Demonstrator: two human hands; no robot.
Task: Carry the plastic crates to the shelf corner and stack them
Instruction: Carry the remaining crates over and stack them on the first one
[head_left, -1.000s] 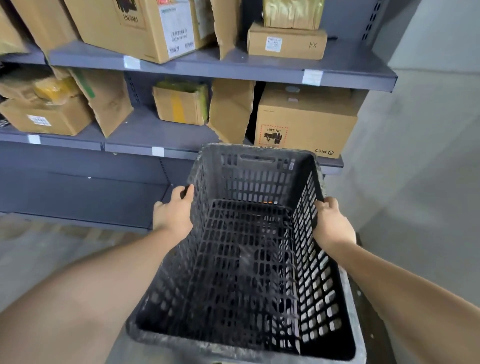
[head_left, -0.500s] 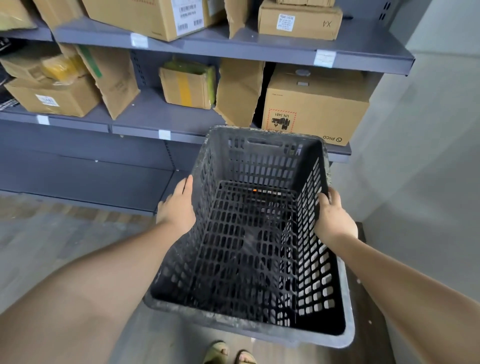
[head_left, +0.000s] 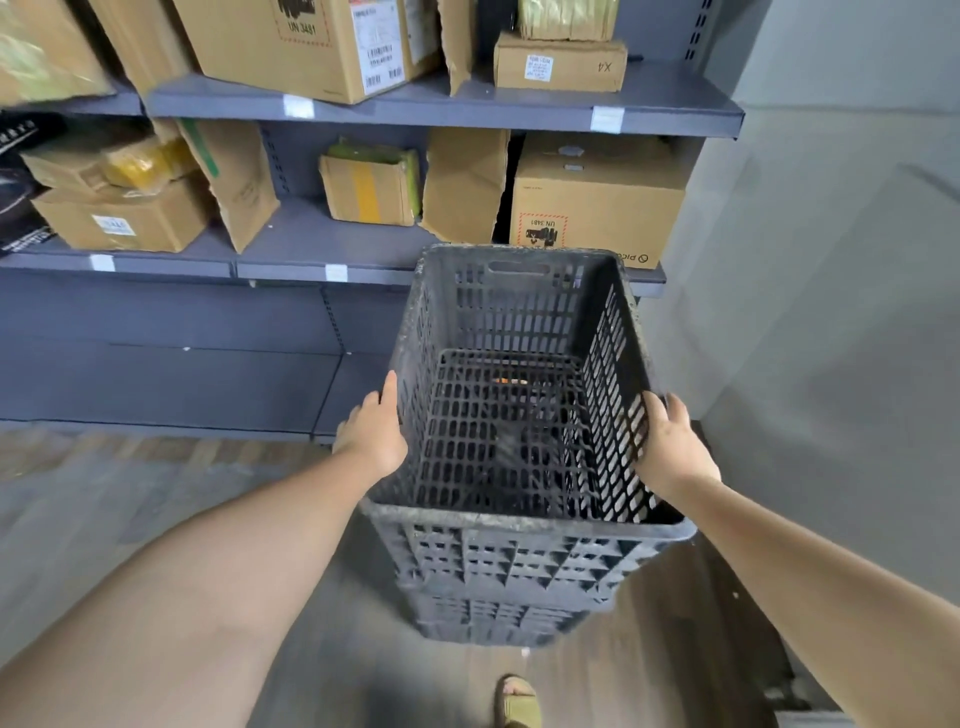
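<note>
A dark grey perforated plastic crate (head_left: 519, 558) sits low in front of me, at the right end of the grey shelf unit (head_left: 291, 249) beside the wall. My left hand (head_left: 371, 441) presses on its left outer wall, thumb up. My right hand (head_left: 670, 449) grips its right rim, fingers over the edge. The crate is empty. Directly beneath it shows the wall of a second, similar crate (head_left: 498, 621), and the upper one appears nested into it. The floor under the stack is hidden.
Cardboard boxes (head_left: 597, 202) fill the shelves just behind the crate's far rim. A pale wall (head_left: 831, 312) closes the right side. My sandalled foot (head_left: 517, 701) stands on the wood-look floor (head_left: 130, 493) just below the stack.
The crate has gone down and away from me toward the shelf corner. Its near outer wall now shows, with a second crate under it. Both hands stayed on its sides.
</note>
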